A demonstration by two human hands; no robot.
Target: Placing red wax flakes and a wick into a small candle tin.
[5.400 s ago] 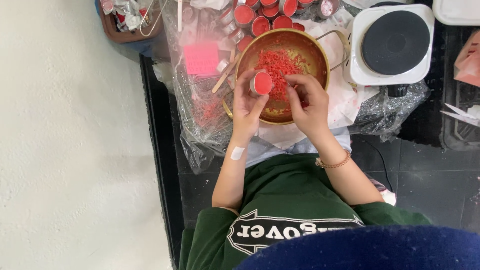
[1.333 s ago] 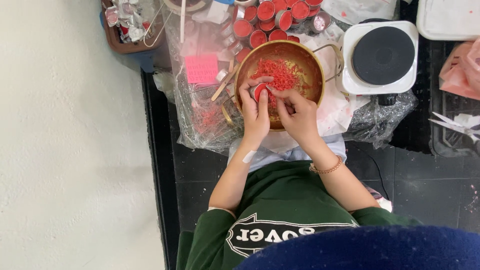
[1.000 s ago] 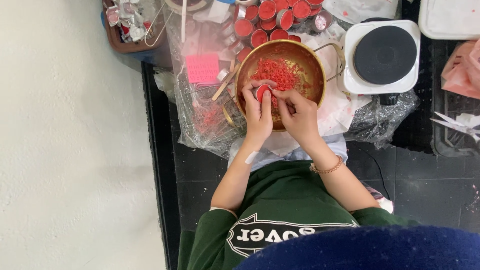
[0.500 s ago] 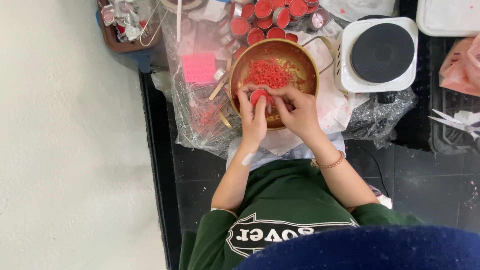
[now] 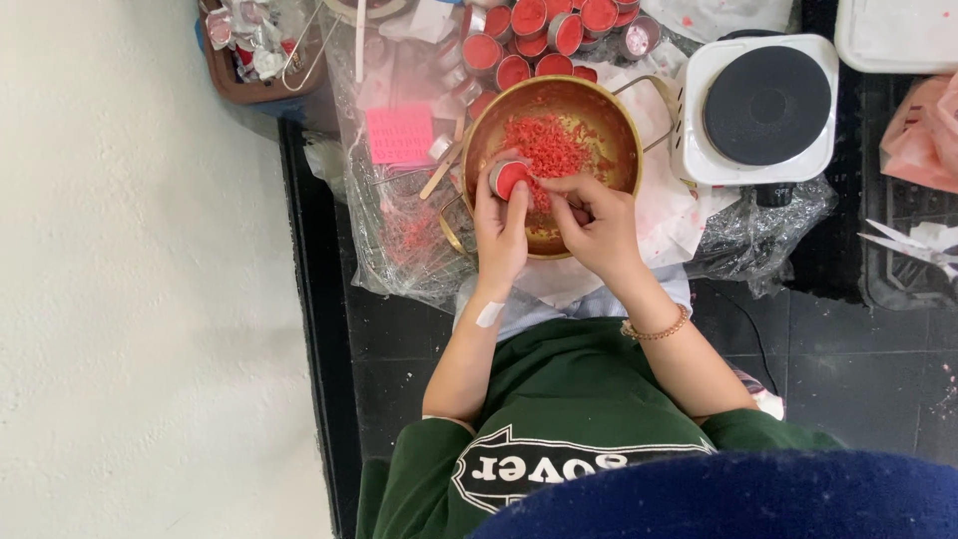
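Red wax shavings [image 5: 547,148] heaped in brass pot [image 5: 611,108]. Left hand [image 5: 499,225], fingers curled, grips one small metal cup of red wax [image 5: 509,179] over the pot. Right hand [image 5: 595,222] pinched at its rim; contents of pinch unclear. Filled cups [image 5: 544,35] clustered behind pot remain, likely unprocessed.

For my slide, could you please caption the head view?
Left hand holds a small red-filled cup over a brass bowl of red shavings; right hand picks at it.
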